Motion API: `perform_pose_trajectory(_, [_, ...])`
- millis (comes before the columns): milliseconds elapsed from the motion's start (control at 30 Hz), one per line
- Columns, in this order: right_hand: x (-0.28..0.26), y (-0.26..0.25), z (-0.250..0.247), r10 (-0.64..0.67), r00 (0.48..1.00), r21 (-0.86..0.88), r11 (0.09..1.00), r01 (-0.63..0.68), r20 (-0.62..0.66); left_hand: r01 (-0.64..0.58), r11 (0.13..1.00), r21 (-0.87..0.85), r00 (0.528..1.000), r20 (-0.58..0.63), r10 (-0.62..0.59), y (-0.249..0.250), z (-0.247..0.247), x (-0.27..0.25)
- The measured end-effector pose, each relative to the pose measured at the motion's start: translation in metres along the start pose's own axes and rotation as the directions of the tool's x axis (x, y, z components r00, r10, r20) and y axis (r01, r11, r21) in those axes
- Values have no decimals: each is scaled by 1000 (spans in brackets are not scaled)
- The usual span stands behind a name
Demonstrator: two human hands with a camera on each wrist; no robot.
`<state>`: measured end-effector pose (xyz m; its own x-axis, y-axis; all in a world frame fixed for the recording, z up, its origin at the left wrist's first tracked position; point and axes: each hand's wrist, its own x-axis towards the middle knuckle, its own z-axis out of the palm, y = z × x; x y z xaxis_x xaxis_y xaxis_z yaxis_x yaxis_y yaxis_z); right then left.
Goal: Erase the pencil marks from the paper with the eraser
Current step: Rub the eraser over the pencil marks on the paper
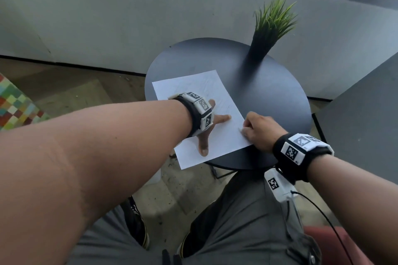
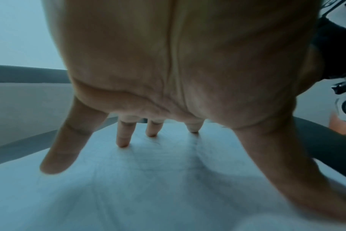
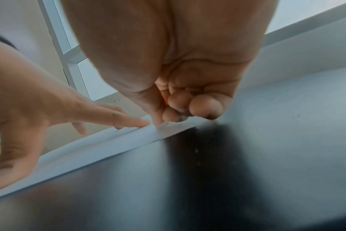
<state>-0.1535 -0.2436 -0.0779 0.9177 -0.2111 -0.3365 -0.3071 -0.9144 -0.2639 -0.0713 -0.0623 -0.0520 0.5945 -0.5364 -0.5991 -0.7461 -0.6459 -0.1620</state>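
left hand point(image 1: 212, 123) pins paper point(image 1: 215, 146); right hand point(image 1: 261, 130) curls at its edge.

Person is wearing black wrist straps point(image 1: 195, 114) on both bare forearms, each carrying white blocks with black-and-white square tags point(image 1: 292, 152). A thin black cable point(image 1: 327, 219) is trailing off the right unit. Grey trousers point(image 1: 247, 221), dark shoes point(image 1: 137, 228) with yellowish trim.

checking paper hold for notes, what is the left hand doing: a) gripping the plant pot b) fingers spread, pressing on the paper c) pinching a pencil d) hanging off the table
b: the left hand has its fingers spread straight, tips down on the paper.
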Motion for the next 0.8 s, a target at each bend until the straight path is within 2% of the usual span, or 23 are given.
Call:
perform_pose_trajectory(167, [6, -9, -6, 61, 997, 12, 998, -61, -49, -6, 996, -85, 994, -113, -4, -2, 16, -6])
perform_pose_trajectory(233, [5, -20, -4, 44, 998, 4, 999, -44, -51, -23, 995, -101, 990, -139, 9, -3, 18, -6])
perform_pose_trajectory(300, [-2, -37, 5, -59, 998, -37, 998, 58, -24, -19, 989, -144, 992, -126, 1, -5, 22, -4])
perform_pose_trajectory(367, [-10, -50, 13, -217, 975, -48, 974, 219, 58, -8, 977, -212, 996, -89, -11, -5, 27, 0])
perform_pose_trajectory(400, [-10, -51, 12, -247, 966, -49, 967, 251, 82, -6, 973, -231, 997, -73, -11, -5, 29, 1])
perform_pose_trajectory(433, [-5, -51, 9, -220, 973, -49, 973, 224, 70, -3, 972, -234, 998, -61, -12, -5, 29, 2])
perform_pose_trajectory(533, [10, -42, -1, -42, 997, -30, 999, 40, -69, 5, 980, -201, 999, -47, -15, -5, 27, 5])
perform_pose_trajectory(600, [3, -49, 5, -106, 993, -87, 991, 102, -46, -4, 977, -213, 998, -59, -9, -6, 28, 6])
perform_pose_trajectory(700, [-18, -60, 15, -300, 946, -83, 947, 311, 122, -29, 971, -236, 997, -73, 12, -8, 32, 10])
perform_pose_trajectory(733, [-15, -58, 11, -297, 947, -79, 948, 308, 122, -28, 971, -238, 997, -72, 11, -9, 32, 10])
perform_pose_trajectory(800, [2, -46, -1, -174, 985, -53, 983, 174, 14, -20, 971, -238, 998, -64, 5, -8, 31, 11])
